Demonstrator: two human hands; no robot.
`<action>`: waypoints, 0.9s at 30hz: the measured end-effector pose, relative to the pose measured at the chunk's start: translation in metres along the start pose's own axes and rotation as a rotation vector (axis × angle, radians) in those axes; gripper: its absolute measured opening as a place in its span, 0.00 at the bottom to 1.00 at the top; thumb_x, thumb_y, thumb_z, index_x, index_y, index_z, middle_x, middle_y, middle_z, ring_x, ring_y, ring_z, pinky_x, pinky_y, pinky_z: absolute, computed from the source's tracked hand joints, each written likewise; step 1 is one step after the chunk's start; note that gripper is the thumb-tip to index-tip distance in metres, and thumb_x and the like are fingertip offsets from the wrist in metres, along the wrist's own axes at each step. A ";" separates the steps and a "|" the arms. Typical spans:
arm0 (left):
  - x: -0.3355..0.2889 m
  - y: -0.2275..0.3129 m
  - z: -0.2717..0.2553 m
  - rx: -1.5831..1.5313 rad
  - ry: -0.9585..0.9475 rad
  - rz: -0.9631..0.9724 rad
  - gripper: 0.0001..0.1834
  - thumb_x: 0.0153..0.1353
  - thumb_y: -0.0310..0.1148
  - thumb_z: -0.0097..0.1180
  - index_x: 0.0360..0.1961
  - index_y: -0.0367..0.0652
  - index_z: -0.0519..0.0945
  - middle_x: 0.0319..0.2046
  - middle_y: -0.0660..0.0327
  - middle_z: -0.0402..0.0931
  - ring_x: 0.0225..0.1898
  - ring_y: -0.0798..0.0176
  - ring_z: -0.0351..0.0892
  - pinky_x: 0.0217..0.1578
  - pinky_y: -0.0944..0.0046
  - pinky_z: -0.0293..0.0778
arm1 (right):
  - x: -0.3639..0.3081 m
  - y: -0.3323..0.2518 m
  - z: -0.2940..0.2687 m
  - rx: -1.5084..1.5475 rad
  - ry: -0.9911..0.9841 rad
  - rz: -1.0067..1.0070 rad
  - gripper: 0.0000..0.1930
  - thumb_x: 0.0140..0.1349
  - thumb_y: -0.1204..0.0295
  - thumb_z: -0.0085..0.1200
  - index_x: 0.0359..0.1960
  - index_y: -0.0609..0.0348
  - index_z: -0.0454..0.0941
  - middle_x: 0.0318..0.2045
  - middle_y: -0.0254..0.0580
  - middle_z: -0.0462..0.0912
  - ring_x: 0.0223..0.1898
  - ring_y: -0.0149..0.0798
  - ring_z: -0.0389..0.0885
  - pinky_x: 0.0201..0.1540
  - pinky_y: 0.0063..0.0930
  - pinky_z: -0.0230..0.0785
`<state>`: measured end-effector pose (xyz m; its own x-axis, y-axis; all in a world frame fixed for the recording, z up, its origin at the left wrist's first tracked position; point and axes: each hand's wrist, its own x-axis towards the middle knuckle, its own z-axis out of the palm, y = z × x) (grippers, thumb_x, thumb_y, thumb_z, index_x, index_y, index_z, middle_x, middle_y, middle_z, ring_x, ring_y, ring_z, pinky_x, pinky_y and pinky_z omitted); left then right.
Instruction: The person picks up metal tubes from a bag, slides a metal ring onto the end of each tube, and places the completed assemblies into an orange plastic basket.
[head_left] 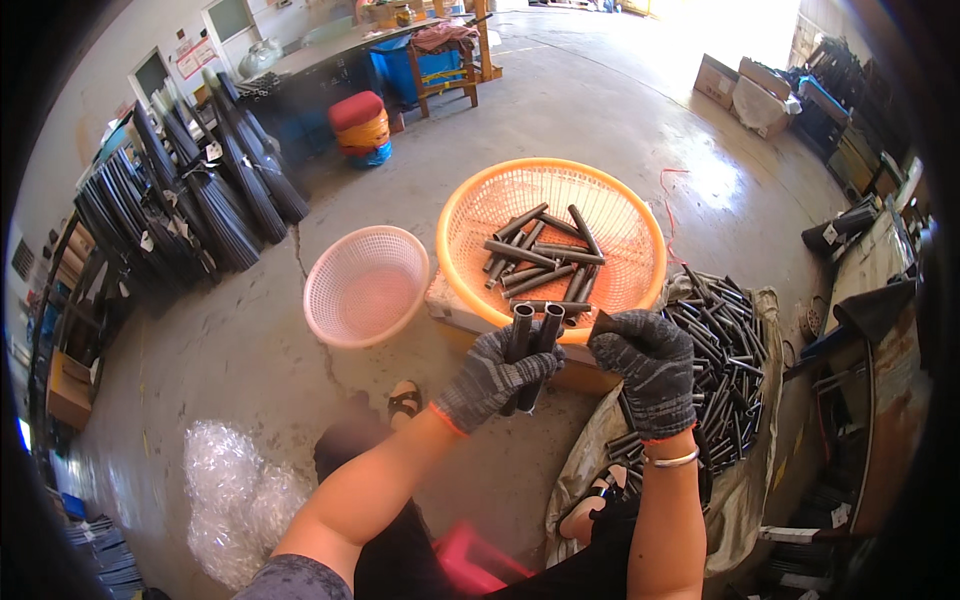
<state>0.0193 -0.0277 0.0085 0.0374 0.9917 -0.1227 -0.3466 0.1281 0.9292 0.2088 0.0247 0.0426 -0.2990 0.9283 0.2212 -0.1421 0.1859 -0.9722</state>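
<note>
In grey work gloves, both my hands are raised in front of the orange basket (650, 215). My left hand (482, 385) is wrapped round two short black tubes (549, 342), held side by side and nearly upright with their open ends up. My right hand (652, 375) is closed to the right of them, apart from the tubes. A small dark tip (601, 325) shows at its fingers, too little to name. Several loose black tubes (545, 256) lie crosswise inside the orange basket. To the right, a large heap of similar tubes (725, 365) covers a spread sack (768, 400).
A pink basket (318, 290) stands left of the orange one, which rests on a box (585, 378). Clear plastic wrap (225, 490) lies at lower left. Long black tubes (200, 190) lean in bundles at far left. A red-topped stool (358, 115) stands further back.
</note>
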 end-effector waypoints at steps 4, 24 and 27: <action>-0.007 0.027 0.015 0.129 -0.026 -0.168 0.13 0.58 0.27 0.60 0.45 0.39 0.78 0.36 0.68 0.79 0.20 0.76 0.70 0.19 0.74 0.66 | -0.001 0.002 0.004 -0.095 0.004 -0.031 0.08 0.52 0.84 0.58 0.35 0.64 0.79 0.30 0.37 0.83 0.33 0.27 0.79 0.38 0.22 0.73; -0.017 0.032 -0.001 0.153 -0.330 -0.052 0.17 0.58 0.37 0.56 0.42 0.34 0.79 0.21 0.61 0.78 0.19 0.73 0.75 0.16 0.77 0.67 | -0.001 -0.009 0.014 -0.071 -0.217 -0.134 0.09 0.52 0.87 0.52 0.36 0.66 0.76 0.37 0.41 0.81 0.38 0.32 0.81 0.41 0.25 0.73; -0.017 0.031 0.000 0.126 -0.338 -0.011 0.19 0.57 0.38 0.57 0.44 0.34 0.78 0.22 0.61 0.79 0.19 0.72 0.75 0.16 0.77 0.67 | 0.000 -0.012 0.014 -0.125 -0.230 -0.217 0.08 0.53 0.87 0.51 0.35 0.67 0.76 0.35 0.41 0.81 0.37 0.32 0.81 0.40 0.24 0.73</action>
<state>0.0078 -0.0404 0.0389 0.3551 0.9344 -0.0300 -0.2275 0.1174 0.9667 0.1974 0.0186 0.0552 -0.4814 0.7684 0.4216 -0.1134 0.4224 -0.8993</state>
